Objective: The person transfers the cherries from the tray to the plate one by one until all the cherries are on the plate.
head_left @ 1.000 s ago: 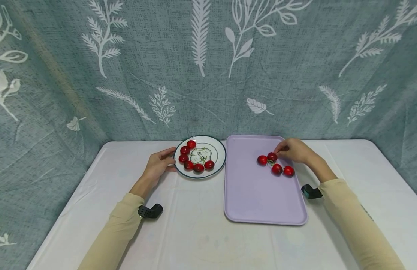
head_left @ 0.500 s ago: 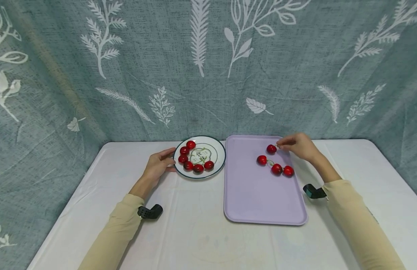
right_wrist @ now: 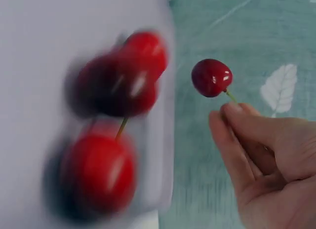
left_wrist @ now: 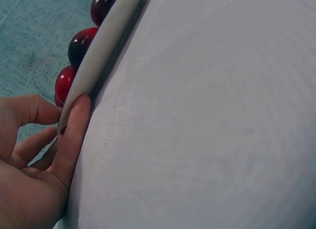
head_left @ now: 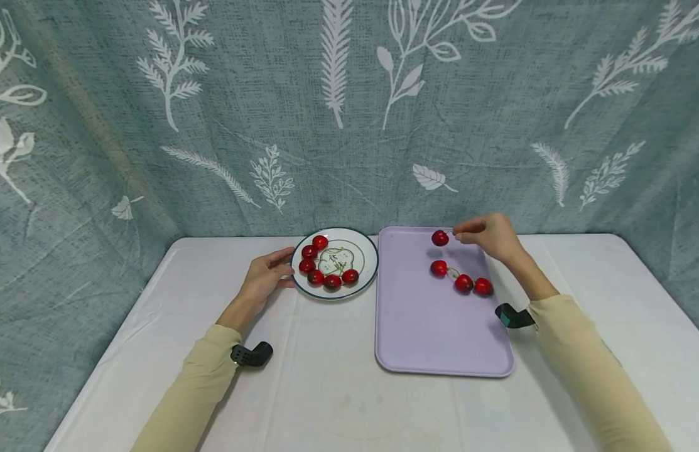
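Observation:
My right hand [head_left: 493, 235] pinches a dark red cherry [head_left: 440, 238] by its thin green stem, over the far end of the lilac tray [head_left: 428, 333]. In the right wrist view this cherry [right_wrist: 211, 78] hangs off the thumb and fingertips, apart from the rest. Three other cherries [head_left: 463, 284] lie on the tray below that hand, blurred in the wrist view. With the thumb on one side and fingers underneath, my left hand [head_left: 263, 276] grips the left rim of a white plate [head_left: 367, 254] with a dark edge. Several cherries [head_left: 332, 282] line the plate's left and front in a curve.
The plate stands close to the tray's left edge, both near the back of the white-covered table [head_left: 326, 364]. Behind rises a grey-green curtain [head_left: 349, 176] with a white leaf print. Dark wrist devices [head_left: 252, 355] sit on both sleeves.
My right hand has lifted one cherry by its stem away from the group and carried it back, up and to the left. The left hand and plate stay put.

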A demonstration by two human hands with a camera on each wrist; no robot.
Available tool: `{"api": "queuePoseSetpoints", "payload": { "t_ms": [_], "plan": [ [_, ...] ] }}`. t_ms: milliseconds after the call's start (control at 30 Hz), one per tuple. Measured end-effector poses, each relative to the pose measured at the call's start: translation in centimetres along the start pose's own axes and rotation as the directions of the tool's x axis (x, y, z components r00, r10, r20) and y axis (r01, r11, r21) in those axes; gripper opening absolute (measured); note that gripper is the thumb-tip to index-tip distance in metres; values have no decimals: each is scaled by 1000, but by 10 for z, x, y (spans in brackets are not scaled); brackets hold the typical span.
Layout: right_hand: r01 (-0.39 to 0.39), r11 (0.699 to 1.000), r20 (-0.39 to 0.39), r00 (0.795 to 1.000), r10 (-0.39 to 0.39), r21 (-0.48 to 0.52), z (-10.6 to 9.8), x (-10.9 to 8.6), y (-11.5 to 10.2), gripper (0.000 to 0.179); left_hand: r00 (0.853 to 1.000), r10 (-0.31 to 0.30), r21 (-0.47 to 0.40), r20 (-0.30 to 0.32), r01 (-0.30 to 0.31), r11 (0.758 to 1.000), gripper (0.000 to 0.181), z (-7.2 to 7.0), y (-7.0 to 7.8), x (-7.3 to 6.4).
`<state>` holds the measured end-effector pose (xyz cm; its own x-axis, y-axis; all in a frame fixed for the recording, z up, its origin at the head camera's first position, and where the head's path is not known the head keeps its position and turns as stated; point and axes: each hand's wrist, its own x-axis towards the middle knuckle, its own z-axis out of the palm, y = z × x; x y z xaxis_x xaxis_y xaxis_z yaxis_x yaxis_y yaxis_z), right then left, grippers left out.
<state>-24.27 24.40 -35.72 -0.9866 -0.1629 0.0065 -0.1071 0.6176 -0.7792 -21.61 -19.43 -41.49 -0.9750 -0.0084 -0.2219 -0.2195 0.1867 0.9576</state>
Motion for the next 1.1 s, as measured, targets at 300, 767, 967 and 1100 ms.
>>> {"api": "queuePoseSetpoints", "payload": {
  "t_ms": [300, 767, 967, 1100],
  "plan": [
    [-235, 660, 161, 972, 171, 714, 12, 14, -28, 52, 1000, -17, 6, -10, 17, 1000, 58, 1, 1, -1],
    [-314, 368, 233, 940, 248, 875, 61, 36, -56, 51, 1000, -17, 12, -9, 17, 1000, 57, -1, 4, -1],
    [-327, 462, 237, 941, 244, 825, 92, 45, -64, 49, 1000, -9, 5, 6, 9, 1000, 57, -1, 4, -2],
    [-329, 528, 243, 943, 227, 783, 108, 48, -66, 48, 1000, -14, -1, 11, 14, 1000, 57, -1, 4, -3]
  ]
}}
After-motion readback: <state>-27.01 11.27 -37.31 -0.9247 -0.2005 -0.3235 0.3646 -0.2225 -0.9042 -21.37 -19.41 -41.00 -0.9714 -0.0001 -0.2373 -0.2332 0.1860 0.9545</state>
